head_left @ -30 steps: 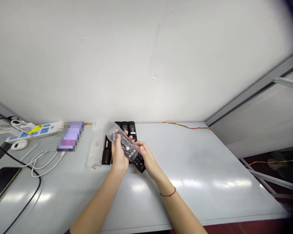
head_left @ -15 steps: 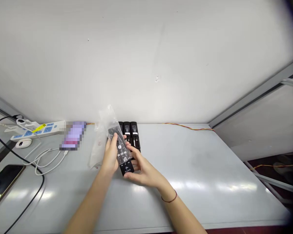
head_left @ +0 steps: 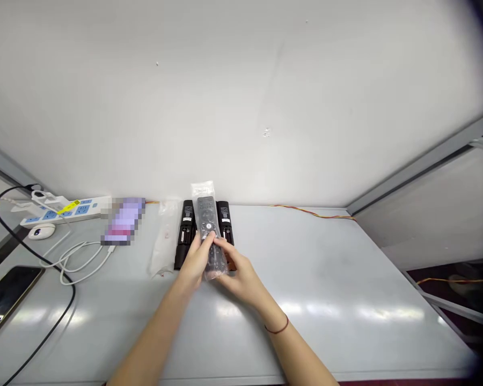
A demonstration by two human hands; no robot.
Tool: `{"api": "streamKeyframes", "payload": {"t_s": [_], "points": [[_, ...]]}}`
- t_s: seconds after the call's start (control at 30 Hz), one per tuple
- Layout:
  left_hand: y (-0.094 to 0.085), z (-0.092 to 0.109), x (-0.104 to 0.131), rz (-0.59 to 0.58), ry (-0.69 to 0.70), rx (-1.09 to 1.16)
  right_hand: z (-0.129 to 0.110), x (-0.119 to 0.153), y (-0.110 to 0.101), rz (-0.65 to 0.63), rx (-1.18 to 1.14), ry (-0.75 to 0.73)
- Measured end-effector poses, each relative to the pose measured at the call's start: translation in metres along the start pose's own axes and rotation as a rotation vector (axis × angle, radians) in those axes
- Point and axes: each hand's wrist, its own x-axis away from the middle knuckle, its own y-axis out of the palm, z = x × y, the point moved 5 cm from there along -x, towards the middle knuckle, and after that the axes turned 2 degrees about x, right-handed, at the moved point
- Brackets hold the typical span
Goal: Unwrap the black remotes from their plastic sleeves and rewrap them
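A black remote control (head_left: 211, 215) is held upright in the head view, fully inside a clear plastic bag (head_left: 203, 188). My left hand (head_left: 195, 261) grips its left side, thumb on the front. My right hand (head_left: 238, 274) is closed round its lower right end. Behind it, other black remote controls lie face down with battery bays uncovered, one at the left (head_left: 187, 225) and one at the right (head_left: 226, 222); the middle is hidden by the held one. Left of them lies a flat clear plastic bag (head_left: 166, 236).
On the left are a power strip (head_left: 80, 210), a phone with a blurred screen (head_left: 124, 220), a white earbud case (head_left: 41, 231), white cables (head_left: 80, 260) and a dark phone (head_left: 10, 295). A grey table (head_left: 326, 279) meets a white wall. A thin red-yellow wire (head_left: 306, 210) runs along the back edge.
The remote control has slid fully into its bag; before, its lower end stuck out. Both hands turned it more upright and moved it slightly right.
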Motion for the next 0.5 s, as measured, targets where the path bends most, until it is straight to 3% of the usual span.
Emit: {"api": "streamKeyframes", "payload": {"t_s": [0.2, 0.33, 0.5], "points": [[0.003, 0.017, -0.009, -0.095, -0.126, 0.148, -0.001, 0.0, 0.005, -0.008, -0.044, -0.08], [0.003, 0.033, -0.019, -0.048, -0.06, 0.253, -0.003, 0.001, 0.012, -0.013, -0.068, -0.122], [0.001, 0.033, -0.018, 0.004, 0.015, 0.324, -0.005, 0.0, 0.012, 0.061, -0.013, -0.121]]}}
